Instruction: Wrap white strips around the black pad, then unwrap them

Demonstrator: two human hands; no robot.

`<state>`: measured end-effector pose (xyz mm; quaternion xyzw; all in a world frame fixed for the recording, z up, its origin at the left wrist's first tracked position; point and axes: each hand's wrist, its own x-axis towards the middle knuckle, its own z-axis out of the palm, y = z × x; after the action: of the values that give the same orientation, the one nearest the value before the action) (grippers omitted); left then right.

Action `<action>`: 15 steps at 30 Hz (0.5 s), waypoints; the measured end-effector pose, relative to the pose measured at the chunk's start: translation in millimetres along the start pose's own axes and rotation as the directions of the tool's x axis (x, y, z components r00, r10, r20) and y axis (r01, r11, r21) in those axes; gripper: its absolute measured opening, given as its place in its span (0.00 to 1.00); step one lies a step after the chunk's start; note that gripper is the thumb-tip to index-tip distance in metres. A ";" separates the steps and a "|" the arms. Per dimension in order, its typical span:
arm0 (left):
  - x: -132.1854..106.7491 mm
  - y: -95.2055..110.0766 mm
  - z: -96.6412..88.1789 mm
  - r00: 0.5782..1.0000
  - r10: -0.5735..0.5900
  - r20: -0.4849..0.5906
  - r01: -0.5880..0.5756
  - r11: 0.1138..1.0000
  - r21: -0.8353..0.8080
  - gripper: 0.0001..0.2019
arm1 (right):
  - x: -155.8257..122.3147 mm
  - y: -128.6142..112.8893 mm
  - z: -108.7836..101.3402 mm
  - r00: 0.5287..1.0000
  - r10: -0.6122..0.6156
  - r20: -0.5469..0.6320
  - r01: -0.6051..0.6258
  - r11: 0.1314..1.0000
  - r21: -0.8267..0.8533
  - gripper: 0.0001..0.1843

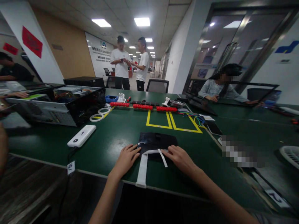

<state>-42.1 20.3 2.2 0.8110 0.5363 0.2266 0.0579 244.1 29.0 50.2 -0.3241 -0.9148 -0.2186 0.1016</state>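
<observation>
A flat, glossy black piece (157, 140) lies on the green table in front of me; I cannot tell its exact kind. My left hand (127, 157) rests against its left edge, fingers stretched out and slightly apart. A wide white flat band (142, 169), like a ribbon cable, runs from the piece's near side down to the table edge. Over the right part of the near edge, my right hand (181, 158) has its fingers closed at a narrow white strip (163, 158), whose free end hangs toward me. The fingertips partly hide where strip and black piece meet.
An opened computer case (52, 109) stands at left, near white tape rolls (97, 117) and a white power strip-like block (81, 136). Red holders (143, 106) line the back behind yellow tape outlines (159, 126). Colored wires (199, 120) and a phone (214, 128) lie right. Co-workers are nearby.
</observation>
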 end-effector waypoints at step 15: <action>-3.5 9.8 -1.9 0.969 0.247 0.026 -0.244 0.966 -0.083 0.20 | 21.2 -16.7 11.2 0.993 -0.062 0.101 0.078 0.983 -0.166 0.19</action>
<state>-35.8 12.8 6.1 0.8723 0.4210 0.2384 0.0714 216.6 34.2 41.7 -0.3091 -0.9076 -0.2833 0.0222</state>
